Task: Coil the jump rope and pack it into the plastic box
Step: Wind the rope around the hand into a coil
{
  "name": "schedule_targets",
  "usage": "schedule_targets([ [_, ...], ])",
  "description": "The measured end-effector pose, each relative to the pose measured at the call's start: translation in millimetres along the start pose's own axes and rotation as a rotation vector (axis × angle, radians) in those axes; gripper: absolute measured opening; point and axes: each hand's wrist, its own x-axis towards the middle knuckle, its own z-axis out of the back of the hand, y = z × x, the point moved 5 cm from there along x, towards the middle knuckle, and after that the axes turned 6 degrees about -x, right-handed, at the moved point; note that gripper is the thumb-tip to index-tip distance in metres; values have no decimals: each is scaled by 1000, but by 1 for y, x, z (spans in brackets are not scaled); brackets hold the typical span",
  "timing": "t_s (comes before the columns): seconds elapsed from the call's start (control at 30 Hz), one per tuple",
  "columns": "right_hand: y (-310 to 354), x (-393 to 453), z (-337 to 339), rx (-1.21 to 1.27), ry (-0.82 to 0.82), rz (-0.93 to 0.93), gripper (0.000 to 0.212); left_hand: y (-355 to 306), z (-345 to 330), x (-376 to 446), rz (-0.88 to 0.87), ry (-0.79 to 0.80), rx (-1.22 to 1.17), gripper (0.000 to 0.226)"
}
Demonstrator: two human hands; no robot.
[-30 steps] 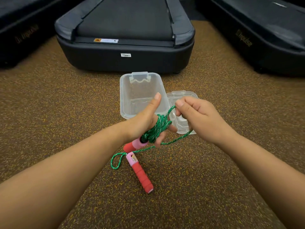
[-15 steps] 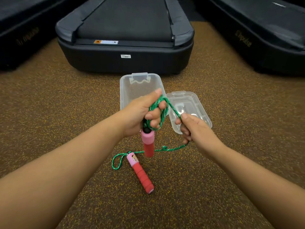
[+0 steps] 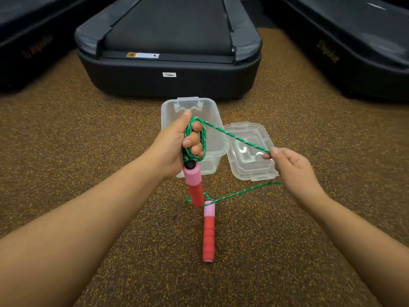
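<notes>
Setting: speckled brown gym floor, with a treadmill behind the work.
Left hand: its fingers are curled through the green rope coil; one pink-and-red handle hangs below the fist.
Right hand: thumb and forefinger pinch the free rope, drawn taut from the coil.
Second handle: lies on the floor, near the person.
Plastic box: open, just behind the coil; its lid lies beside it.
Advice: keep even tension, lay each loop the same size, and let the floor handle trail freely so nothing knots.
</notes>
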Motion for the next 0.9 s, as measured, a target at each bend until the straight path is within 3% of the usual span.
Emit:
schedule_targets([
  [0.23, 7, -21, -45, -588, 223, 274, 19, -2, 6, 4, -30, -65, -130, 47],
  [0.37, 26, -39, -64, -674, 319, 414, 21, -1, 10, 6, -24, -112, -71, 54],
  [0.5, 43, -53, -74, -615, 364, 512, 24, 0, 6, 4, 17, -92, 45, 69],
  [0.63, 58, -58, -74, -460, 364, 549, 30, 8, 0, 6, 26, -43, 319, 86],
  [0.9, 96, -37, -48, 0, 327, 427, 23, 23, -11, -12, 52, 208, 810, 93],
])
